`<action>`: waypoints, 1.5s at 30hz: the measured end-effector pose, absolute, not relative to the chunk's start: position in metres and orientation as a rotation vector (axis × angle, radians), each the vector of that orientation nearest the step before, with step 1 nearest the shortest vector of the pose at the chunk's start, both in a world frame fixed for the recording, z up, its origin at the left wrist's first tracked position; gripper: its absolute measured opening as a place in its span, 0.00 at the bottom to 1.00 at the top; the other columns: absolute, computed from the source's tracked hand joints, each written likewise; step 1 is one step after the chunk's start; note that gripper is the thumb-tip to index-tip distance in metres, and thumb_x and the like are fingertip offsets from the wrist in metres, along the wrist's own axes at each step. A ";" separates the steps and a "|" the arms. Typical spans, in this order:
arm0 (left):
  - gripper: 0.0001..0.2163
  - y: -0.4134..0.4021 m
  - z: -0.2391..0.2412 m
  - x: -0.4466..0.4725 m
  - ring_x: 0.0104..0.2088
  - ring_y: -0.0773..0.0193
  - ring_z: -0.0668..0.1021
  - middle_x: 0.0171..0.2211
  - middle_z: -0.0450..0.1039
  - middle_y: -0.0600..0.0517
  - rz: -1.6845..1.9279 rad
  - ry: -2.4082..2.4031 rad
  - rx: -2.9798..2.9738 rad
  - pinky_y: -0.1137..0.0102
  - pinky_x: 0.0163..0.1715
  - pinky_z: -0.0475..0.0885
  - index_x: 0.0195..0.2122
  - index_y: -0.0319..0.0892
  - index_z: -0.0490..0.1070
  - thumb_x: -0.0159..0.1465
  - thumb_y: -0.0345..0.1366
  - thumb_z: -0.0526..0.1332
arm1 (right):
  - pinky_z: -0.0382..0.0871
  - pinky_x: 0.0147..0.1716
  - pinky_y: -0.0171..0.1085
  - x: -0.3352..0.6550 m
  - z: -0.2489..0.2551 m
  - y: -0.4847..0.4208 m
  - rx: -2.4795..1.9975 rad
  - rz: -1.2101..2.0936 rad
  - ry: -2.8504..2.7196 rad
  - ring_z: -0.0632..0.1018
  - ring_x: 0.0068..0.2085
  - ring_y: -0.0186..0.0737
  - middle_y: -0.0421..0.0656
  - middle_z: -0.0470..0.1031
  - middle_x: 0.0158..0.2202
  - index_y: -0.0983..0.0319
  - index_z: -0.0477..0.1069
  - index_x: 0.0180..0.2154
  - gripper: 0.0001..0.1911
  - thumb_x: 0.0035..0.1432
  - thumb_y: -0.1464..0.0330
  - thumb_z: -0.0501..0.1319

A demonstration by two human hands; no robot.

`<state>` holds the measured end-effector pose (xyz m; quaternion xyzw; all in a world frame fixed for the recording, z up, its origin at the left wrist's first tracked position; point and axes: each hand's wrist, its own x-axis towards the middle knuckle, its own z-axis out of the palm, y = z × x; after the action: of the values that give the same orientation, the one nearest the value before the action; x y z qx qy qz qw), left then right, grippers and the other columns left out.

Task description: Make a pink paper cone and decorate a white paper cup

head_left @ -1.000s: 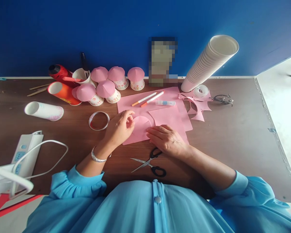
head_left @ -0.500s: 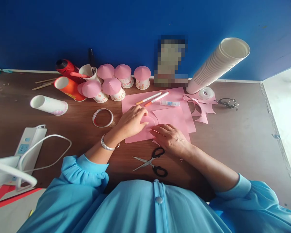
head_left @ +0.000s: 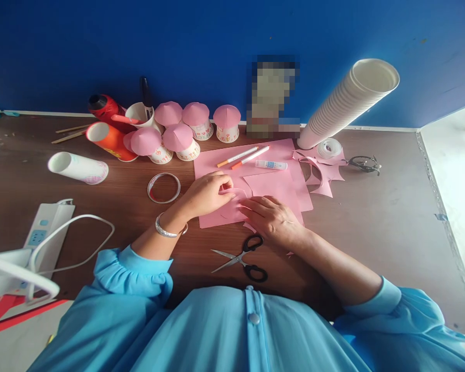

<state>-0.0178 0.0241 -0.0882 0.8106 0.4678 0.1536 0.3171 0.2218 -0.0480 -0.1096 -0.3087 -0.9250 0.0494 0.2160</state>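
Note:
My left hand (head_left: 211, 195) is closed, thumb and forefinger pinching the edge of a round-edged pink paper piece (head_left: 237, 195). The edge in its grip is lifted a little. My right hand (head_left: 271, 217) has its fingertips on the right side of that same piece, fingers close together and thumb hidden underneath. Below both hands lie larger pink paper sheets (head_left: 298, 191). Scissors (head_left: 240, 258) with black handles rest spread apart nearer my body. Two markers (head_left: 242, 156) and a glue stick (head_left: 271, 165) lie on the paper beyond my hands.
Several paper cups with pink cone tops (head_left: 196, 116) stand at the back. A tall cup stack (head_left: 344, 106) leans on the blue wall. Left are a tape roll (head_left: 164, 188), a white cup (head_left: 77, 168) and a power strip (head_left: 42, 232). Paper scraps (head_left: 323, 181) lie right.
My left hand has shifted slightly left, and the paper edge in its fingers is now raised and bent. My right hand has barely moved.

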 end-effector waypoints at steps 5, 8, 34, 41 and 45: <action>0.06 0.021 -0.079 -0.026 0.28 0.66 0.74 0.28 0.74 0.57 0.328 1.253 2.025 0.70 0.33 0.67 0.33 0.43 0.71 0.64 0.37 0.65 | 0.78 0.50 0.48 0.221 -0.111 -0.048 -0.888 0.131 -2.530 0.81 0.54 0.50 0.50 0.82 0.56 0.65 0.77 0.53 0.13 0.70 0.73 0.60; 0.05 0.017 -0.078 -0.029 0.31 0.65 0.77 0.31 0.77 0.56 0.332 1.301 1.999 0.71 0.35 0.69 0.37 0.44 0.70 0.64 0.36 0.66 | 0.78 0.50 0.49 0.224 -0.111 -0.048 -0.927 0.113 -2.533 0.80 0.55 0.52 0.51 0.81 0.58 0.65 0.78 0.52 0.13 0.69 0.73 0.61; 0.25 -0.011 -0.077 -0.015 0.50 0.55 0.81 0.56 0.74 0.41 0.960 1.257 2.399 0.58 0.54 0.79 0.64 0.42 0.65 0.69 0.45 0.67 | 0.74 0.36 0.41 0.250 -0.072 0.002 -1.209 0.871 -1.982 0.79 0.38 0.42 0.46 0.82 0.42 0.58 0.80 0.47 0.10 0.65 0.68 0.65; 0.12 -0.033 -0.072 -0.005 0.31 0.63 0.84 0.35 0.83 0.51 0.778 1.006 2.579 0.71 0.29 0.74 0.46 0.40 0.72 0.74 0.44 0.59 | 0.70 0.32 0.37 0.230 -0.075 -0.034 -1.153 1.462 -1.653 0.75 0.34 0.37 0.43 0.78 0.38 0.59 0.82 0.47 0.13 0.60 0.63 0.71; 0.18 -0.056 -0.072 -0.010 0.20 0.66 0.78 0.22 0.76 0.56 0.707 1.030 2.605 0.70 0.21 0.67 0.36 0.40 0.71 0.76 0.48 0.54 | 0.66 0.24 0.34 0.233 -0.078 -0.057 -1.166 1.677 -1.383 0.71 0.27 0.33 0.41 0.77 0.33 0.60 0.82 0.42 0.15 0.56 0.59 0.74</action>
<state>-0.0100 -0.0560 -0.0722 0.8945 0.3537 0.2428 0.1258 0.2328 -0.0571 -0.0784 -0.4459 -0.5293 0.6414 0.3312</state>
